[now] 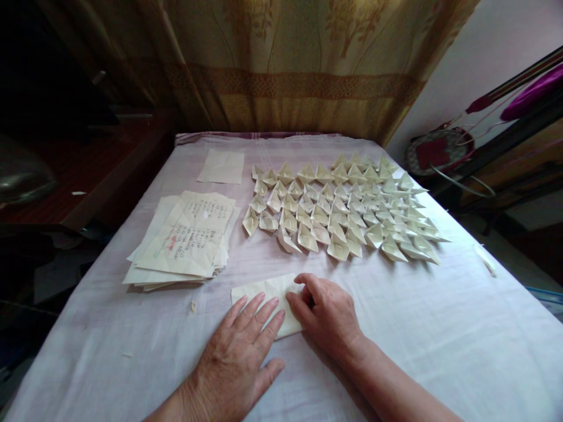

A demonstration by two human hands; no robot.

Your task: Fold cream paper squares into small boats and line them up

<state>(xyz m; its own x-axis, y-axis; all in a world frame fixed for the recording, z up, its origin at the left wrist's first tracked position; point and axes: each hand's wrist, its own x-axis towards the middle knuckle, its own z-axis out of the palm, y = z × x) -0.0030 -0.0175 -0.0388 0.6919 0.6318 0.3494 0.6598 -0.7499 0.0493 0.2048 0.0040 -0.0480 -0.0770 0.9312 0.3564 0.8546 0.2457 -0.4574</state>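
Note:
A folded sheet of cream paper (280,286) lies on the cloth at the near middle. My left hand (240,349) rests flat on its left part, fingers stretched out and thumb apart. At the right end of the sheet, my right hand (329,310) is closed, its fingers curled under and its thumb pressing on the paper. The curled fingertips are partly hidden. Beyond my hands stand rows of small folded paper boats (320,231). To the left is a stack of loose paper sheets (189,234), the top one bearing handwriting and red marks.
A single blank sheet (222,166) lies behind the stack. White cloth (440,340) covers the table. A patterned gold curtain (281,82) hangs at the far edge. Dark red furniture (83,170) stands left; a round patterned bag (433,149) is off to the right.

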